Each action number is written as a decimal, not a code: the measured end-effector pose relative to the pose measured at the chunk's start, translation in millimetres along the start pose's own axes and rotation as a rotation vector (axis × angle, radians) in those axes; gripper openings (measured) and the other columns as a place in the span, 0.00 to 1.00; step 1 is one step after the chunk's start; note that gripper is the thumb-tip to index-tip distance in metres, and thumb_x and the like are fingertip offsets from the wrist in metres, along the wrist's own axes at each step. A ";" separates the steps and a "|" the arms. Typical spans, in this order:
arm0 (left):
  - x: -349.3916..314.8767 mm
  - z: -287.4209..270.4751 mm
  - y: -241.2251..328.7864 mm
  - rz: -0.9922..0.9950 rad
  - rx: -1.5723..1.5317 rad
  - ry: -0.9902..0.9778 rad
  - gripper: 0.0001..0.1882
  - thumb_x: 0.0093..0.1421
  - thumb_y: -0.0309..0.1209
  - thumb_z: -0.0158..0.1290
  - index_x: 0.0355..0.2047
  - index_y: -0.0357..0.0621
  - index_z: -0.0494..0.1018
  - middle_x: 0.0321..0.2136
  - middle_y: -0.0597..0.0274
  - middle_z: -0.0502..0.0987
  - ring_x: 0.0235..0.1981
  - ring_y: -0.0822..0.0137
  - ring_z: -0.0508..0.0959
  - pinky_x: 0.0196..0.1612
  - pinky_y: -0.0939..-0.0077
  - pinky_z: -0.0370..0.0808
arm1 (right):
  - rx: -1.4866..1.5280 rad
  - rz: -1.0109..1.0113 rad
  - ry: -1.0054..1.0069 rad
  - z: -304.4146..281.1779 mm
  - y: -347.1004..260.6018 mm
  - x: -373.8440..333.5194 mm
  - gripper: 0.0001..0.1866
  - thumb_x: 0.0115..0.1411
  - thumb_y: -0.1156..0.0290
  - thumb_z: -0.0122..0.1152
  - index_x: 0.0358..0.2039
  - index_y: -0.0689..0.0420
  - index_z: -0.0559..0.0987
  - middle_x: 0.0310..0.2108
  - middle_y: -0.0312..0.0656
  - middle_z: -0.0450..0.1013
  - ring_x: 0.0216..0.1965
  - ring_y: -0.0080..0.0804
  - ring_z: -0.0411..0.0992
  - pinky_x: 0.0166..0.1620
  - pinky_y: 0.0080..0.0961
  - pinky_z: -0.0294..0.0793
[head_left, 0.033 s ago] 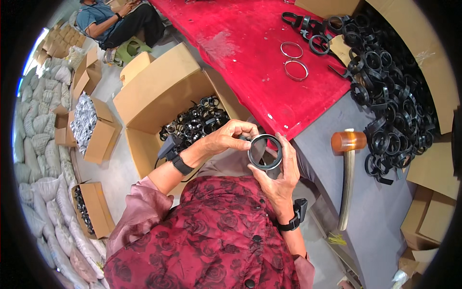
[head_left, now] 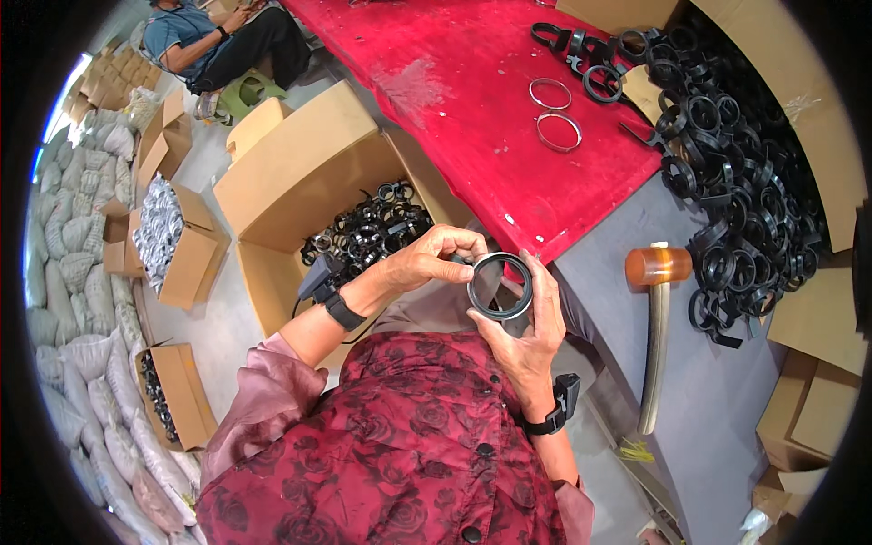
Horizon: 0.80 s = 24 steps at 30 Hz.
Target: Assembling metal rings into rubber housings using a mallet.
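Black ring [head_left: 499, 315] is grasped by left hand [head_left: 434, 261] and right hand [head_left: 530, 341], on the near side of the red cloth [head_left: 545, 195]. Uneven fingertip pressure could tilt the ring and let it drop. Two metal hoops [head_left: 560, 150] lie on the cloth.

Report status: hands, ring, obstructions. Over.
Left hand, right hand gripping silver-edged black ring. Ring off the table. Orange-headed mallet lies right, not in the way.
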<state>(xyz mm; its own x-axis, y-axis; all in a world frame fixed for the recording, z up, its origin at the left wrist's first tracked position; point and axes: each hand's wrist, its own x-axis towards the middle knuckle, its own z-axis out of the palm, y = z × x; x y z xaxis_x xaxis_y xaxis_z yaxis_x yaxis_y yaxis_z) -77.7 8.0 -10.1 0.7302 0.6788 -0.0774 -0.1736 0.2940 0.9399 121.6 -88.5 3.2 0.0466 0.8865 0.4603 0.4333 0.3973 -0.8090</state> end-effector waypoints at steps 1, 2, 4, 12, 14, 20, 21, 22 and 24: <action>-0.1 -0.3 -0.6 -0.001 0.000 -0.001 0.26 0.52 0.49 0.70 0.36 0.38 0.75 0.32 0.69 0.77 0.36 0.77 0.74 0.42 0.79 0.68 | -0.006 0.004 -0.006 0.5 0.6 0.0 0.48 0.42 0.72 0.82 0.64 0.66 0.69 0.59 0.56 0.72 0.58 0.51 0.73 0.60 0.41 0.74; -0.1 -0.9 -1.9 0.002 -0.002 0.005 0.26 0.52 0.48 0.70 0.36 0.38 0.76 0.32 0.68 0.78 0.36 0.77 0.74 0.42 0.80 0.68 | -0.006 0.005 -0.005 0.9 0.8 -0.1 0.48 0.42 0.72 0.82 0.64 0.66 0.69 0.59 0.56 0.72 0.58 0.51 0.73 0.60 0.41 0.74; -0.6 -2.9 -5.4 0.003 -0.004 0.011 0.26 0.52 0.47 0.70 0.37 0.37 0.76 0.32 0.68 0.78 0.36 0.77 0.75 0.42 0.80 0.69 | 0.010 0.007 0.005 1.5 0.9 -0.3 0.48 0.42 0.72 0.83 0.63 0.66 0.69 0.59 0.56 0.72 0.58 0.51 0.73 0.60 0.41 0.74; -2.1 -4.8 -4.0 -0.036 -0.013 0.028 0.21 0.55 0.39 0.67 0.40 0.35 0.76 0.35 0.64 0.80 0.39 0.75 0.77 0.46 0.78 0.72 | -0.007 0.016 0.010 1.3 3.3 -0.6 0.47 0.43 0.72 0.82 0.64 0.66 0.69 0.60 0.56 0.71 0.59 0.52 0.72 0.61 0.42 0.73; -2.1 -3.5 -0.3 -0.033 -0.009 0.020 0.21 0.55 0.39 0.67 0.40 0.35 0.76 0.35 0.64 0.80 0.39 0.75 0.77 0.46 0.78 0.72 | -0.016 0.006 0.009 1.0 4.0 0.0 0.47 0.43 0.73 0.82 0.64 0.66 0.69 0.60 0.57 0.71 0.59 0.52 0.72 0.61 0.42 0.73; -0.8 -3.1 5.2 -0.032 0.032 0.005 0.21 0.55 0.39 0.67 0.40 0.35 0.76 0.36 0.64 0.79 0.40 0.75 0.77 0.47 0.77 0.72 | -0.025 -0.020 0.020 1.5 7.3 0.2 0.47 0.44 0.73 0.81 0.64 0.66 0.68 0.61 0.56 0.70 0.61 0.52 0.71 0.62 0.41 0.72; -1.3 -3.5 5.1 -0.038 0.040 0.012 0.21 0.55 0.39 0.67 0.39 0.35 0.76 0.36 0.65 0.79 0.41 0.75 0.76 0.47 0.77 0.71 | 0.061 0.059 -0.023 -1.1 6.4 2.2 0.47 0.44 0.73 0.81 0.64 0.65 0.68 0.62 0.56 0.70 0.61 0.51 0.71 0.62 0.41 0.72; -1.0 -5.3 4.3 -0.035 0.037 0.009 0.21 0.55 0.39 0.67 0.39 0.35 0.76 0.36 0.65 0.79 0.41 0.75 0.76 0.47 0.77 0.71 | 0.144 0.138 -0.065 -4.7 4.9 5.0 0.47 0.44 0.73 0.81 0.64 0.65 0.68 0.62 0.56 0.69 0.62 0.50 0.70 0.62 0.40 0.72; -0.7 -10.5 1.9 0.022 0.257 0.027 0.21 0.55 0.40 0.67 0.39 0.36 0.76 0.36 0.65 0.78 0.40 0.74 0.75 0.46 0.77 0.71 | 0.232 0.262 -0.060 -16.6 -5.2 13.4 0.41 0.47 0.74 0.79 0.63 0.61 0.71 0.60 0.51 0.69 0.58 0.44 0.72 0.57 0.32 0.75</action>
<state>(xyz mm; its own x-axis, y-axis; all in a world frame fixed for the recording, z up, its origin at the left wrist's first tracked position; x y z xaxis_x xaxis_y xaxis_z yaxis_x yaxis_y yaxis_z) -85.5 15.1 -11.7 0.7096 0.7019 -0.0615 -0.0132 0.1005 0.9948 134.9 -82.6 19.7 0.0733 0.9750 0.2096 0.1972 0.1918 -0.9614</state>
